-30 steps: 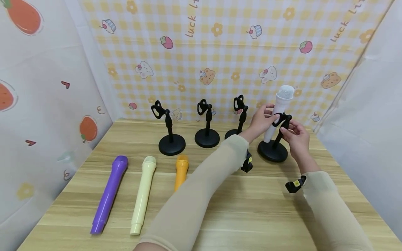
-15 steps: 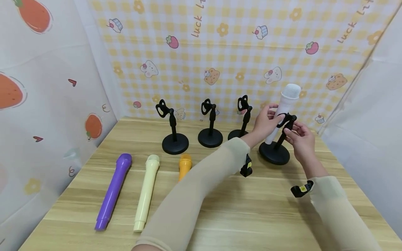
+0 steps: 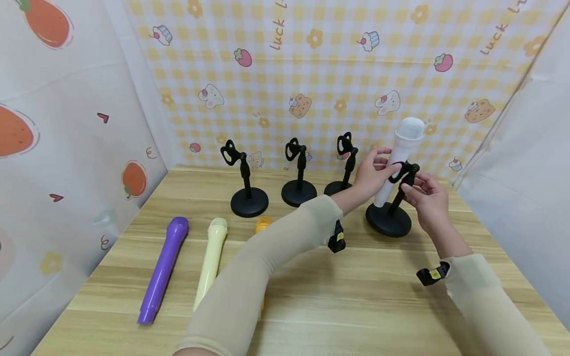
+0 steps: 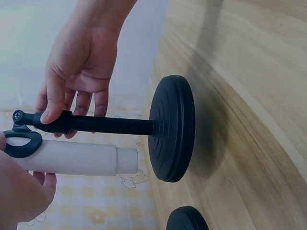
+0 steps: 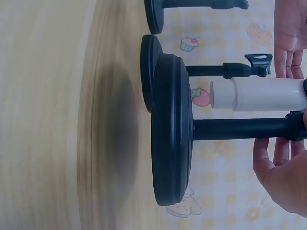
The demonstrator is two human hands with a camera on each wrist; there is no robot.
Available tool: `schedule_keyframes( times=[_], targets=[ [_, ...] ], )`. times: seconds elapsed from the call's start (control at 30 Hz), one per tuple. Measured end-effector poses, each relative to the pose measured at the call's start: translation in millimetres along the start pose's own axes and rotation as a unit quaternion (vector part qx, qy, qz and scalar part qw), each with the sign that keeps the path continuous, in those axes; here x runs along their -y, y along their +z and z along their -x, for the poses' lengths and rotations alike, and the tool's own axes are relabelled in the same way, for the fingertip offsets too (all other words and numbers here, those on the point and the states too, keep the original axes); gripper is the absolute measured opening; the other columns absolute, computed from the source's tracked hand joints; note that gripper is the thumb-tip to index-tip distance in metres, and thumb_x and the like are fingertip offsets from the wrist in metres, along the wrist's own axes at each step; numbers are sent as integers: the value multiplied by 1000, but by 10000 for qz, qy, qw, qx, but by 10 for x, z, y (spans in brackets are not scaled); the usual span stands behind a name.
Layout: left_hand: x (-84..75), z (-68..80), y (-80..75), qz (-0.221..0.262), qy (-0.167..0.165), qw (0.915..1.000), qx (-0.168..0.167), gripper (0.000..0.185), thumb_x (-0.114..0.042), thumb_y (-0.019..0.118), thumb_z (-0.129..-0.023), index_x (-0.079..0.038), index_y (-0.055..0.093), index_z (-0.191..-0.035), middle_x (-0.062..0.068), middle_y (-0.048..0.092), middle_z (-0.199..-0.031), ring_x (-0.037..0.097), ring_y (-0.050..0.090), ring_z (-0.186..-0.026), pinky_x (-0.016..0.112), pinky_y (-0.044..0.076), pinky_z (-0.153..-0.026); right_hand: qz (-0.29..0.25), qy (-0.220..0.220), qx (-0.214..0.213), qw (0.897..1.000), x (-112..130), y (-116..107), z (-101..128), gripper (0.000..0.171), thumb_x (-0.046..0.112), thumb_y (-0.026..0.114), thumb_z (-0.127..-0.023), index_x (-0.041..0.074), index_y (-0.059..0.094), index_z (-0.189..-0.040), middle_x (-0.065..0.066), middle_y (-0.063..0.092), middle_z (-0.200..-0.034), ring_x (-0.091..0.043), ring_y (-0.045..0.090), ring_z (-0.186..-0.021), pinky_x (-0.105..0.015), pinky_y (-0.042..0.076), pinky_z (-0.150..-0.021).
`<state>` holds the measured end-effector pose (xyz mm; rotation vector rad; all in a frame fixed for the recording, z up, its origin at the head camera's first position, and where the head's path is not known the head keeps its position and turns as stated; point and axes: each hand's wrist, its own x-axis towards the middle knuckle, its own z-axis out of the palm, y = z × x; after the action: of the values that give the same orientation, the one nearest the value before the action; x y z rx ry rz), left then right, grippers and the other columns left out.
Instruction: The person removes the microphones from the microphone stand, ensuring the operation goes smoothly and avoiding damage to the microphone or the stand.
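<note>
1. Seating the white microphone (image 3: 399,155) in the clip of the rightmost stand (image 3: 389,219), at about 2 o'clock on the bench (image 3: 365,301); judged mid-step, with the body already through the clip and tilted, head up.
2. Left hand (image 3: 370,173) reaching across from 7 o'clock, fingers curled round the microphone body beside the clip (thumb on the near side).
3. Right hand (image 3: 426,195) pinching the top of the stand's post just under the clip; in the left wrist view, fingers (image 4: 53,103) pressed on the black collar, with the white body lying just beside the post.
4. Base of the stand flat on the bench, its foot well apart from the microphone's lower end in the right wrist view (image 5: 249,93).
5. Next move, as a judgement: push the body a little further into the clip while steadying the post, then let go one hand at a time so the stand does not tip.
6. Compared with half a second ago: both hands in much the same grip, microphone at the same tilt; left forearm lower across the bench and covering more of the orange microphone (image 3: 262,225).
7. Elsewhere: three empty stands in a row from 11 to 1 o'clock (image 3: 249,198), and a purple microphone (image 3: 163,269) and a cream microphone (image 3: 210,262) lying at 9 o'clock.
</note>
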<state>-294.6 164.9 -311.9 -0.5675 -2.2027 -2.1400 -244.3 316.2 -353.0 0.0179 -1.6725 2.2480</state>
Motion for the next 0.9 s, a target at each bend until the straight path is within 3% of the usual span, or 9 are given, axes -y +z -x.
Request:
schedule_keyframes(
  times=[0.53, 0.9],
  targets=[
    [-8, 205, -177, 56, -116, 9999, -94, 34, -20, 76, -87, -21, 60, -118, -7, 59, -94, 7, 60, -85, 26, 51, -74, 22, 10, 578, 9983, 4, 73, 188, 25, -7, 68, -86, 11, 67, -103, 0, 67, -92, -9, 69, -82, -23, 56, -69],
    [-52, 350, -314, 371, -118, 9992, -108, 35, -17, 76, -87, -21, 61, -118, -6, 58, -95, 8, 60, -85, 28, 51, -72, -126, -68, 798, 9967, 21, 178, 277, 27, -11, 66, -86, 11, 67, -101, 0, 68, -91, -10, 69, -83, -23, 56, -69]
  ],
)
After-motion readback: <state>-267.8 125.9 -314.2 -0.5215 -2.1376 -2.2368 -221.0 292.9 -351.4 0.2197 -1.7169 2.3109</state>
